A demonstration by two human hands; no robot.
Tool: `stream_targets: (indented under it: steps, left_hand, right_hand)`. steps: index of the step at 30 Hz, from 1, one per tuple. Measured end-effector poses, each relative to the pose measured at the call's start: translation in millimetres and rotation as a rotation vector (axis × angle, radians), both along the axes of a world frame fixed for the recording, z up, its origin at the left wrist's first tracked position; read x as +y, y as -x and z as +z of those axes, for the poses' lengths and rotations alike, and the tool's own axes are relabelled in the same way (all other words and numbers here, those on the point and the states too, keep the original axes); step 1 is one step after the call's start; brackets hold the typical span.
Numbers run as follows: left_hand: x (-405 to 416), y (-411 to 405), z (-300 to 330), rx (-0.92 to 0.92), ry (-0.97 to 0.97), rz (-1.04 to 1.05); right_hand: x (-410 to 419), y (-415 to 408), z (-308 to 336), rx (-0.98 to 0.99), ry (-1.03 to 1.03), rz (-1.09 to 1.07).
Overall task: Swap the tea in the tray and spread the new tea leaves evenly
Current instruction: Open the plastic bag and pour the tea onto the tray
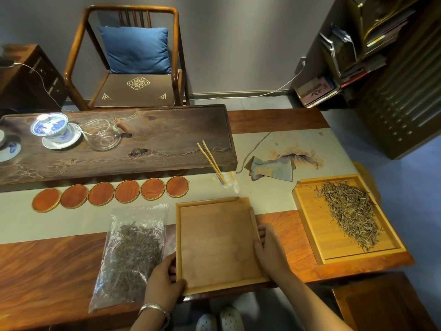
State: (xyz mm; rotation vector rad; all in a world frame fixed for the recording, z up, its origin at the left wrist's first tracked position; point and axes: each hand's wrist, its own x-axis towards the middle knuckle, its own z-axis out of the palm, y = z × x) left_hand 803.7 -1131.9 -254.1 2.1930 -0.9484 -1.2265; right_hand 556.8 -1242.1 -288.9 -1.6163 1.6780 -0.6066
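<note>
Empty wooden tray (216,244) flat on the tabletop (52,271), near edge, directly ahead. Left hand (164,280) gripping the tray's near-left corner, thumb curled over the rim, fingers against the left wall; silver bangle (152,309) on that wrist. Right hand (268,247) clasping the tray's right wall about midway, fingertips hooked over the rim. Tray floor bare, no leaves in it.

Just left of the tray, touching the left hand: clear plastic bag (133,254) of dark tea leaves, lying flat, partly on the pale table runner (267,192). Well to the right: a second, lighter wooden tray (307,211) holding a long heap of pale green-grey tea leaves (350,218) spread diagonally.

Beyond the empty tray: row of six round wooden coasters (112,194) on the runner. Bamboo tongs (211,160) leaning out of a small clear holder, tips over the edge of the dark carved tea board (167,137). Folded grey-blue cloth (270,170) right of the tongs. On the board: blue-and-white lidded cup on saucer (51,129), glass pitcher (103,136) with wooden handle beside it.

Behind: wooden armchair (124,58) with blue cushion. Below the tabletop edge: two pale perforated shoes (220,320).
</note>
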Motion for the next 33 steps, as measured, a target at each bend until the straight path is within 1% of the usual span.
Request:
stream_targets:
  steps: [5,11,18,21,26,30,33]
  left_hand:
    - [1.3,2.0,2.0,0.008,0.046,-0.004]
    - [8.5,5.0,-0.8,-0.005,0.112,0.033]
    - [5.9,0.9,-5.7,-0.008,0.136,0.004]
    - [5.4,-0.8,-6.9,-0.02,0.127,-0.01]
    - [2.8,0.0,-5.8,0.012,0.099,-0.003]
    - [1.6,0.1,-4.8,-0.012,0.074,-0.024]
    - [-0.1,-0.7,0.7,-0.071,0.078,-0.096]
  right_hand:
    - [-0.6,-2.2,1.7,0.038,0.001,-0.019]
    - [-2.5,-4.5,5.9,0.073,-0.073,-0.026]
    - [-2.9,-4.7,11.6,0.081,-0.082,-0.02]
    - [-2.0,-5.5,12.8,0.075,-0.074,-0.016]
    - [-2.1,-7.3,13.3,0.085,-0.072,-0.031]
    - [-2.3,-7.0,12.5,0.095,-0.091,-0.037]
    - [-2.8,-6.3,11.9,0.097,-0.095,-0.037]
